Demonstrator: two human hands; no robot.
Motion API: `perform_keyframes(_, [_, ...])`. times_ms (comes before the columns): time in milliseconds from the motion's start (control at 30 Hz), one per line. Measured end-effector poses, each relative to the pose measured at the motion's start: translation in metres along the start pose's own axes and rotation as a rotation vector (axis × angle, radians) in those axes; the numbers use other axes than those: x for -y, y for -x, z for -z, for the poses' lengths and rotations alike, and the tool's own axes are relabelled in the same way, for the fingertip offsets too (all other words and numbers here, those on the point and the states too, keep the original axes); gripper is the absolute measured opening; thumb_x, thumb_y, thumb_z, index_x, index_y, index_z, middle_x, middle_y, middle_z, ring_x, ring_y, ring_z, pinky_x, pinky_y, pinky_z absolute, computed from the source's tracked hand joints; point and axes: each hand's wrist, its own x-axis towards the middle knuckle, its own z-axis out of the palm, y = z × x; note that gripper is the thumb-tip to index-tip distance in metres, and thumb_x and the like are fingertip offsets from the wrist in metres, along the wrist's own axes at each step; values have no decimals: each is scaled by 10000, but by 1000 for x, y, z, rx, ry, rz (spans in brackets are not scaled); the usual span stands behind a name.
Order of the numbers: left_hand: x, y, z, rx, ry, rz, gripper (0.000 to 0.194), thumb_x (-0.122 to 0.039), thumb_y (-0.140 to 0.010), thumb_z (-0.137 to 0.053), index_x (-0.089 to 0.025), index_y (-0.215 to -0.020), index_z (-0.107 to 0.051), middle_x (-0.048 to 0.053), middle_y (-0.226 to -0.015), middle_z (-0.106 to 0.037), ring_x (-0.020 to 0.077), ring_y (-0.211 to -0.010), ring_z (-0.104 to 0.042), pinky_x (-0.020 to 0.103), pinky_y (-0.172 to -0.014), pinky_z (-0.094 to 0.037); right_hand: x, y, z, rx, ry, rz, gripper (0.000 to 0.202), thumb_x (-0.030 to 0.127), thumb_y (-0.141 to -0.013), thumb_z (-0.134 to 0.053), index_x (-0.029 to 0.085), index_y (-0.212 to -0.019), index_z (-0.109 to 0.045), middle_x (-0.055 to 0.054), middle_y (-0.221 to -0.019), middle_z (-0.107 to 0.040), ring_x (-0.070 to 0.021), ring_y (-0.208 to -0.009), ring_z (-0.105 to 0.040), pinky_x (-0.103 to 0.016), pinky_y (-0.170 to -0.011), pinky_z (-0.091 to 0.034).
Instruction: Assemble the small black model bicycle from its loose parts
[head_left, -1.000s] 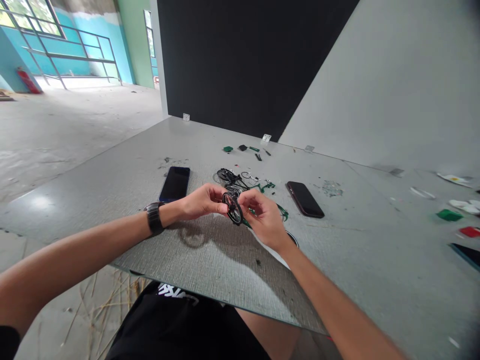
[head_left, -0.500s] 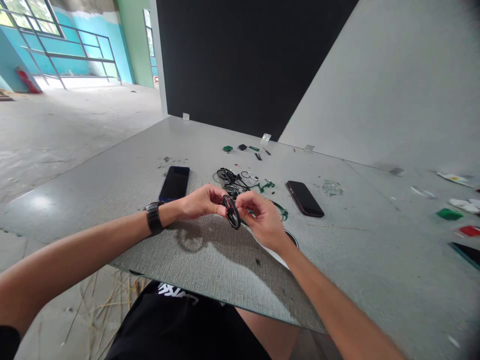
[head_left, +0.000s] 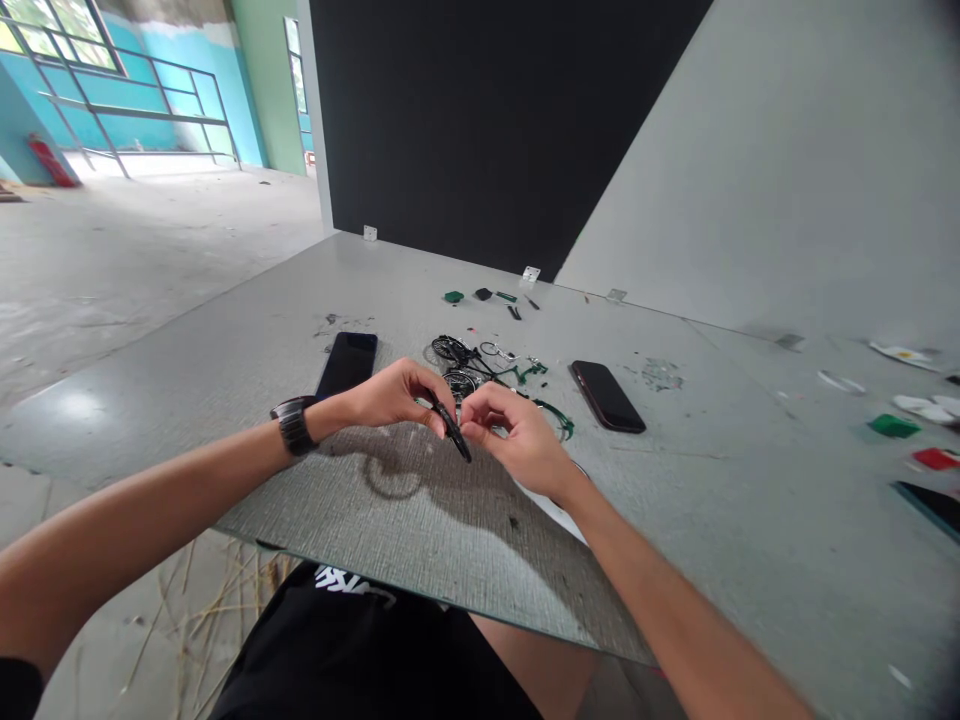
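Note:
A small black toy bicycle wheel [head_left: 454, 436] is pinched in my left hand [head_left: 405, 394], now seen nearly edge-on above the table. My right hand [head_left: 517, 430] is close on the wheel's right side, thumb and forefinger pressed together; whatever lies between them is too small to make out. Just beyond my hands lies a black model bicycle [head_left: 474, 362] with spoked wheels. Green frame pieces [head_left: 532, 372] and a curved green part [head_left: 559, 418] sit to its right. Under my right forearm a white round-edged object [head_left: 570, 522] is partly covered.
A dark phone [head_left: 349, 362] lies at the left and another phone [head_left: 607, 396] at the right. Farther back are a green piece [head_left: 453, 297], a black piece [head_left: 483, 294] and small slivers. A black panel [head_left: 495, 130] rises behind the grey table [head_left: 247, 310]. Red parts [head_left: 936, 459] lie far right.
The wheel has turned from showing its spoked face to nearly edge-on. My left hand has tilted slightly, and my right fingers have shifted a little left.

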Motion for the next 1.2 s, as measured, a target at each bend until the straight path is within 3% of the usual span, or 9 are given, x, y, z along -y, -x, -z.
perform_keyframes(133, [2, 0, 0, -11, -31, -17, 241, -311, -682, -918, -160, -827, -799, 67, -822, -772, 146, -735, -694, 251, -721, -550, 0, 0, 0, 41, -81, -88, 201, 406, -924, -695, 219, -889, -631, -10, -857, -618, -147, -761, -563, -297, -697, -465])
perform_keyframes(400, [4, 0, -2, 6, 96, 12, 350, -397, -633, -941, -138, -806, -781, 86, -817, -767, 169, -753, -718, 293, -748, -587, -3, 2, -4, -69, -33, 133, 217, 431, -931, -699, 235, -852, -651, -13, -851, -601, -149, -751, -533, -296, -668, -425])
perform_keyframes(767, [-5, 1, -5, 20, 176, 25, 331, -360, -605, -957, -134, -766, -776, 71, -802, -765, 147, -731, -716, 260, -725, -590, -1, 2, -6, -56, 4, 172, 209, 431, -960, -656, 248, -860, -645, -11, -845, -607, -155, -764, -550, -304, -676, -430])
perform_keyframes(1200, [-3, 1, -3, 9, 53, -36, 305, -388, -643, -938, -158, -779, -789, 81, -830, -773, 170, -777, -717, 291, -774, -582, 5, 2, -4, -8, -4, 52, 193, 408, -939, -677, 232, -864, -644, -15, -864, -618, -145, -737, -544, -297, -671, -451])
